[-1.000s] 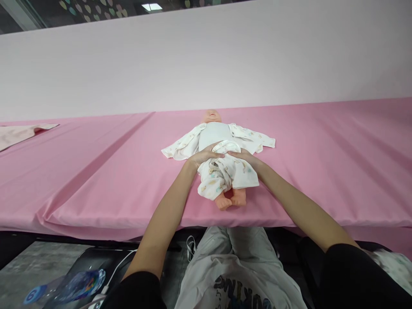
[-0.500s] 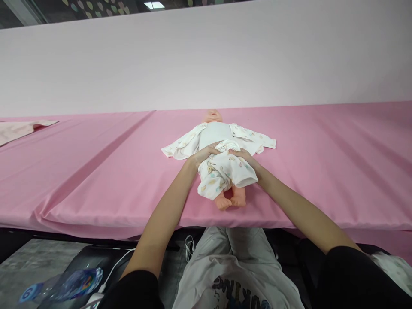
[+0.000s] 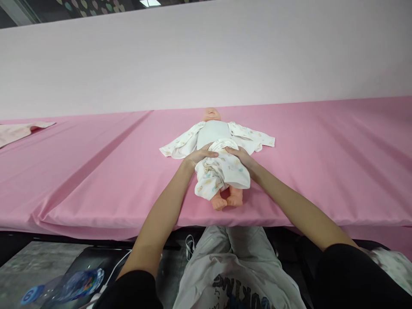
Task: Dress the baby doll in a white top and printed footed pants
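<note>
While the doll's (image 3: 210,134) jacket (image 3: 185,140) lies unfastened toward twelve o'clock, my left hand (image 3: 202,155) and right hand (image 3: 242,157) grip bunched trousers (image 3: 222,171).

Both arms reach forward and inward, the bare left forearm (image 3: 167,208) and bare right forearm (image 3: 298,210) converging from loose black fabric sleeves (image 3: 344,274) that end around the elbows. The bare left hand (image 3: 198,156) and bare right hand (image 3: 244,159) face each other, near but apart, both curled in a grip. Each thumb lies on top, pointing inward; the other fingers are mostly hidden
</note>
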The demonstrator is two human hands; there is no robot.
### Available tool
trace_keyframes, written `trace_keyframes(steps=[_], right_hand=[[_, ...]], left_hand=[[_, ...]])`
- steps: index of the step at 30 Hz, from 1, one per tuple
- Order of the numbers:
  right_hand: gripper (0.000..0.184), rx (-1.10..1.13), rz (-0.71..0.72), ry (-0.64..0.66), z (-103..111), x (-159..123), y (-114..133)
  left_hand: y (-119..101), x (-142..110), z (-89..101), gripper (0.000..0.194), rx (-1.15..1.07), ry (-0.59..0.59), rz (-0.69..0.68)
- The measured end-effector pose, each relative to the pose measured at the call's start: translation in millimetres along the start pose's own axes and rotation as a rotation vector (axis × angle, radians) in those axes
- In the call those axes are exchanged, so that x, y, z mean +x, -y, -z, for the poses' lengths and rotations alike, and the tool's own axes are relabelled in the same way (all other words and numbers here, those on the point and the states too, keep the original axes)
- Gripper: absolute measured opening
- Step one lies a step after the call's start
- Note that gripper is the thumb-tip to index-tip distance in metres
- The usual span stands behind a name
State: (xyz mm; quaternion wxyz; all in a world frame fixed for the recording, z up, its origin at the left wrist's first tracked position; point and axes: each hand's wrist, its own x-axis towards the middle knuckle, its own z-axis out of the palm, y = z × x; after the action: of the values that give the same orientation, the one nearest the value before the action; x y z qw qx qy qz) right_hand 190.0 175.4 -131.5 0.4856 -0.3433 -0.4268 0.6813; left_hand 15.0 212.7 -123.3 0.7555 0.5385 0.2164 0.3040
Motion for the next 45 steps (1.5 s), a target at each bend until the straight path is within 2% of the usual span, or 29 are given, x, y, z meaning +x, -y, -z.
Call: trace_keyframes(steps=[2,6,9,14,17,21,28,33,36,42,45], right_hand=[[0.03,-0.004,0.019,0.087,2.9,2.3,-0.2],[0.05,0.01,0.054,0.257,8.7,4.2,-0.5],[0.051,0.02,0.05,0.276,10.9,5.3,-1.6],[0.048,0.066,0.033,0.278,12.1,9.0,-4.4],[0.044,0.09,0.014,0.267,13.4,10.1,-5.3],[0.038,0.069,-0.057,0.292,17.9,10.1,-3.2],[0.063,-0.069,-0.125,0.503,26.4,9.3,5.0],[0.047,-0.033,-0.047,0.491,28.8,11.6,-3.9],[0.045,-0.008,0.003,0.453,28.1,13.8,-8.6],[0.057,0.022,-0.048,0.393,22.9,14.6,-4.1],[0.053,0.044,-0.073,0.41,21.5,12.9,0.0]], left_hand=[[2.6,-1.2,-1.7,0.069,-0.048,-0.028,-0.051],[3.3,-1.5,-4.0,0.071,-0.071,-0.061,-0.064],[1.0,-0.2,-4.4,0.068,-0.044,-0.103,-0.041],[-0.8,0.8,-1.8,0.064,-0.011,-0.08,0.002],[1.4,-0.4,2.6,0.073,-0.007,-0.079,-0.012],[4.6,-2.6,4.8,0.085,-0.012,-0.004,-0.045],[4.4,-3.0,-5.3,0.085,0.041,-0.023,-0.087],[-3.1,-1.1,-3.9,0.081,0.225,-0.075,-0.005],[-7.0,-0.8,-3.2,0.074,0.323,-0.088,0.043],[-4.5,2.0,-7.0,0.063,0.28,-0.064,0.027],[-2.1,3.4,-5.5,0.072,0.22,-0.013,0.001]])
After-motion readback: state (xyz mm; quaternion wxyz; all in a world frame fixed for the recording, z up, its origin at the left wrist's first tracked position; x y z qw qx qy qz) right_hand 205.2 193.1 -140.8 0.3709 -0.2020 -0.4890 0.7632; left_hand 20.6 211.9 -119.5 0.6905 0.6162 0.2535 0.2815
